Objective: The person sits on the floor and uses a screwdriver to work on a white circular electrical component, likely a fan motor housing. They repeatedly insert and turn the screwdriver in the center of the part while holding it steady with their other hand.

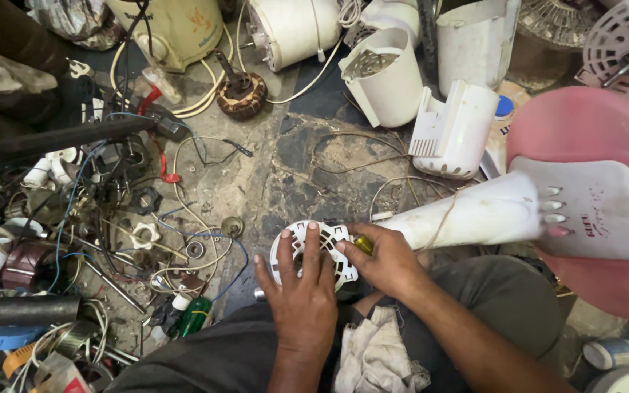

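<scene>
- While pinned flat under the left hand, the round white slotted plastic motor cover sits at the near edge of the floor, just before the person's knees and against the neck end of the white tapered plastic fan stand.
- Left hand: fingers spread and pressed on the cover's face, not curled about it; a press, not a grasp.
- Right hand: fingers clenched round a small tool with a yellow-green handle, its tip hidden at the cover's rim.
- Risk, judged: the hidden tip could slip off the rim and strike the left fingers, which lie just beside it.
- Risk, judged: the thin slotted ribs look brittle; hard levering could snap one.
- Fan stand: lies tilted across the right, its flat white switch panel resting on the round pink plastic fan base; a bump from the right forearm could roll it onto the work.
- Crumpled grey-white rag: on the lap, below both hands.
- Floor, dark, stained, cracked: any loosened screw could vanish among the litter.
- Left litter: blue and white loose wires, small black cog-shaped knob, green-capped bottle; wires near the left elbow could snag.
- Far side: copper-wound motor stator, white plastic motor housings, well apart from the hands.
</scene>
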